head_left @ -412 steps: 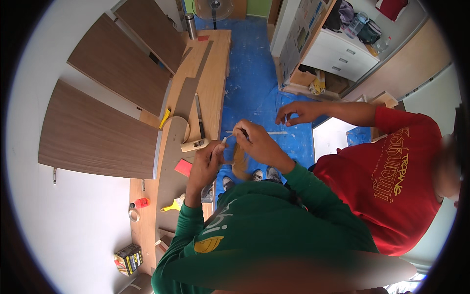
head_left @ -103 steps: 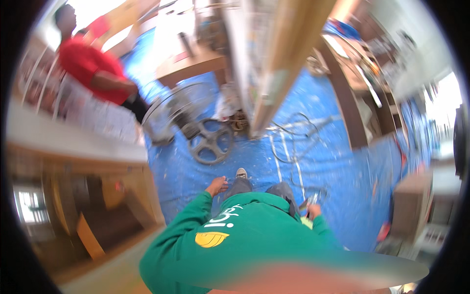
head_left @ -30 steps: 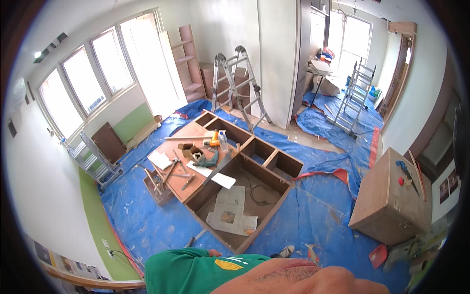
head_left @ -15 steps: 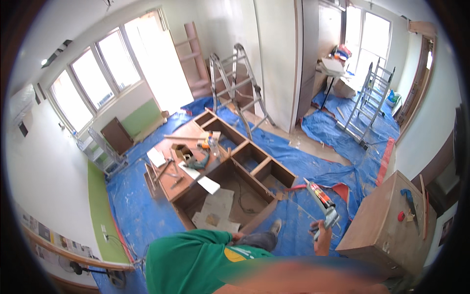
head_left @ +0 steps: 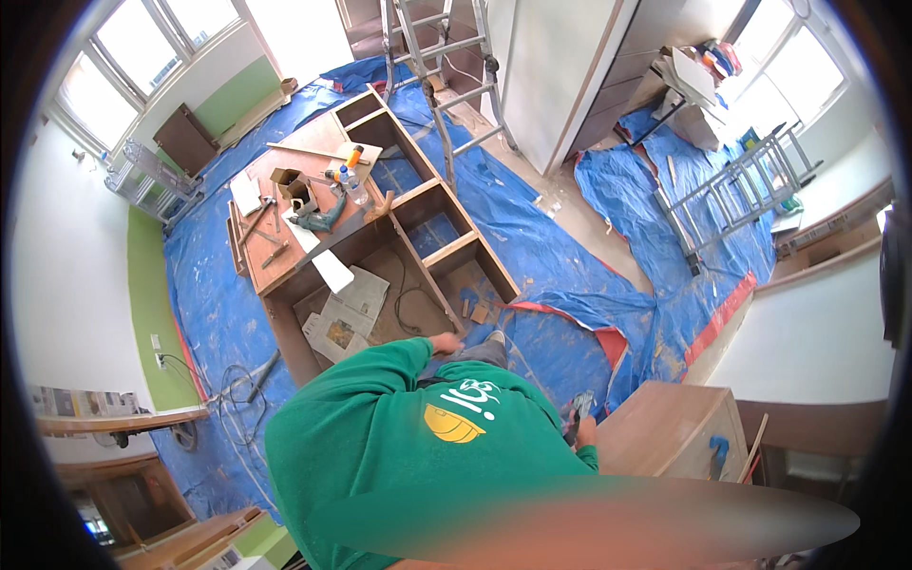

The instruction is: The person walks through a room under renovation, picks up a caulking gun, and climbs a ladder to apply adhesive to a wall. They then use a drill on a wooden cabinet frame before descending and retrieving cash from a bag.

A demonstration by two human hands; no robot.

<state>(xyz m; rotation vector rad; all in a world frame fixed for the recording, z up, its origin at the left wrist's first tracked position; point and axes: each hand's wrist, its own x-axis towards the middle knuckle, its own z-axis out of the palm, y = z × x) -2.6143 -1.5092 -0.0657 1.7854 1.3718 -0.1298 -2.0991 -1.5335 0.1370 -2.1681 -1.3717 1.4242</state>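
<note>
My left hand (head_left: 444, 343) hangs near the low edge of a wooden cabinet frame (head_left: 439, 249) lying on the floor; its fingers are too small to make out. Down by my right side, my right hand (head_left: 586, 434) is closed around the handle of a caulking gun (head_left: 581, 405). Only the gun's metal part shows, and the rest is hidden. A board on the frame carries a green drill (head_left: 321, 217), a clear bottle (head_left: 353, 186), an open cardboard box (head_left: 296, 190) and a hammer (head_left: 256, 220). Newspaper (head_left: 356, 309) lies inside the frame.
Blue tarp (head_left: 560, 247) covers the floor, with a raised red-edged fold (head_left: 613, 344) ahead. At my right stands a wooden box (head_left: 665, 427) with a blue-handled tool (head_left: 719, 454) on it. Ladders stand at the back (head_left: 446, 85) and right (head_left: 741, 190). Cables (head_left: 237, 408) trail at left.
The view has tilted down and turned. My right hand has lowered the caulking gun from an outstretched, upward-pointing position to beside my body. More of the green shirt shows.
</note>
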